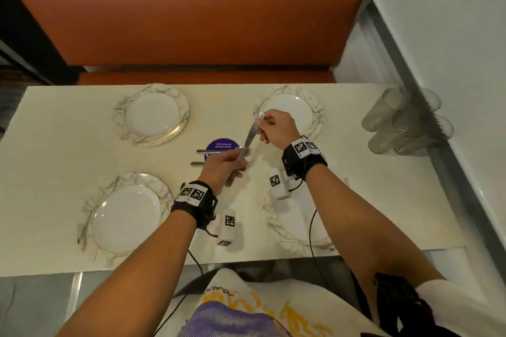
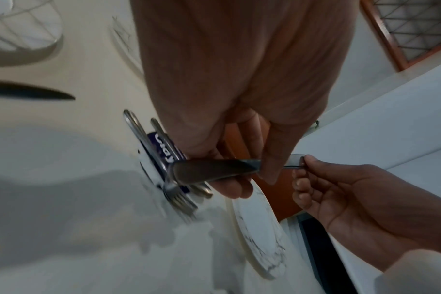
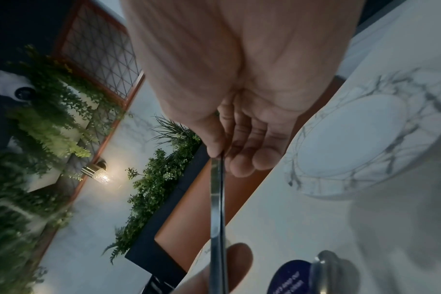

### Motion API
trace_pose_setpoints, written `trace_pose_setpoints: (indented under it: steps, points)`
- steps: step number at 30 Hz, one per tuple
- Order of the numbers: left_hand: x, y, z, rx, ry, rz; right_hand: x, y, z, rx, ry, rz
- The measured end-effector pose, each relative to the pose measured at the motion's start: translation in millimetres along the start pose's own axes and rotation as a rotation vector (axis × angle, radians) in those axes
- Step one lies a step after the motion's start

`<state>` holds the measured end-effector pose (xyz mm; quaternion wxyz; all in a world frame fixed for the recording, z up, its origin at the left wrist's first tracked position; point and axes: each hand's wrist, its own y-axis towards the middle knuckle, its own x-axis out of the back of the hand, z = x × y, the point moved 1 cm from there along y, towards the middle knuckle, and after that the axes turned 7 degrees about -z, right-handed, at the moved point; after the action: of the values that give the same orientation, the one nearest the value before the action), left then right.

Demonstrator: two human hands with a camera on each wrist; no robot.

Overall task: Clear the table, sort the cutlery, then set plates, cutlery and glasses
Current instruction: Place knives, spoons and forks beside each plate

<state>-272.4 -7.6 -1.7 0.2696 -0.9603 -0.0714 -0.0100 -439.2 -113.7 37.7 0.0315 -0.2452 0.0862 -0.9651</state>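
Note:
A steel knife slants above the table's middle, held at both ends. My left hand grips its lower part, fingers curled round it. My right hand pinches its upper tip between thumb and finger. Under the hands, forks and other handles lie across a round purple sign. Marbled plates sit at the far left, far right, near left and, partly hidden by my right arm, near right. Several glasses lie stacked at the right edge.
An orange bench runs behind the table. A white wall with a metal rail closes the right side beside the glasses. Another dark knife lies on the table to the left. Cables hang from both wristbands.

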Motion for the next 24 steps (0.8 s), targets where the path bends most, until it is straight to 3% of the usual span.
trace_pose_setpoints:
  steps: [8, 12, 18, 24]
  points:
    - [100, 34, -36, -0.041, 0.111, -0.088, -34, 7, 8, -0.139, 0.302, -0.078]
    - [126, 66, -78, -0.065, -0.054, -0.144, -36, -3, -3, -0.192, 0.425, -0.006]
    - [85, 101, -111, -0.053, -0.364, -0.196, -42, -1, 5, -0.118, 0.243, 0.138]
    - [20, 111, -97, -0.04, -0.322, -0.13, -43, 22, 0, -0.124, 0.072, 0.156]
